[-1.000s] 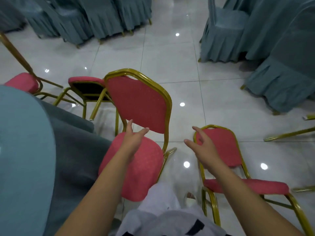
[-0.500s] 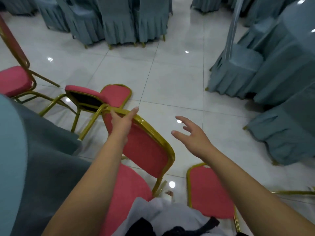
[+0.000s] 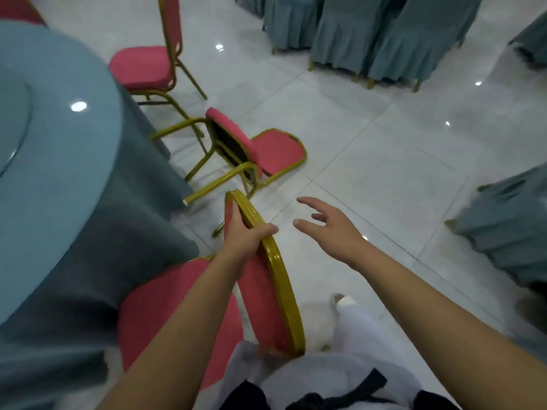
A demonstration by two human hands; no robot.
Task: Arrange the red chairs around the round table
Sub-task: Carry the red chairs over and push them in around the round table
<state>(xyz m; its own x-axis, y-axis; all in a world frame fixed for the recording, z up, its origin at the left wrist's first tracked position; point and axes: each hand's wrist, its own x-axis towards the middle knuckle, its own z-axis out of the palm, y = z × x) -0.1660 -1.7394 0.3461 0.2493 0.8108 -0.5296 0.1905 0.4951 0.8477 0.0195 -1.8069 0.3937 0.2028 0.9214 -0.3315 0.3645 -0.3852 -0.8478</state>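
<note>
The round table (image 3: 56, 161) under a blue-grey cloth fills the left side. A red chair (image 3: 266, 294) with a gold frame stands just below me against the table, and my left hand (image 3: 245, 235) is shut on the top of its backrest. My right hand (image 3: 328, 229) hovers open to the right of that backrest, touching nothing. A second red chair (image 3: 254, 149) lies tipped on its back on the floor ahead, legs toward the table. Beyond it a third red chair (image 3: 142, 66) stands upright at the table's edge.
Chairs in grey-blue covers (image 3: 370, 34) stand in a row at the top right, and another covered piece (image 3: 509, 226) sits at the right edge. White glossy floor tiles (image 3: 384, 143) stretch between them. My white-clad legs and foot (image 3: 346, 309) are below.
The view has swung left and the table now fills more of the frame. My left hand has closed around the backrest top. The chair at lower right has dropped out of view.
</note>
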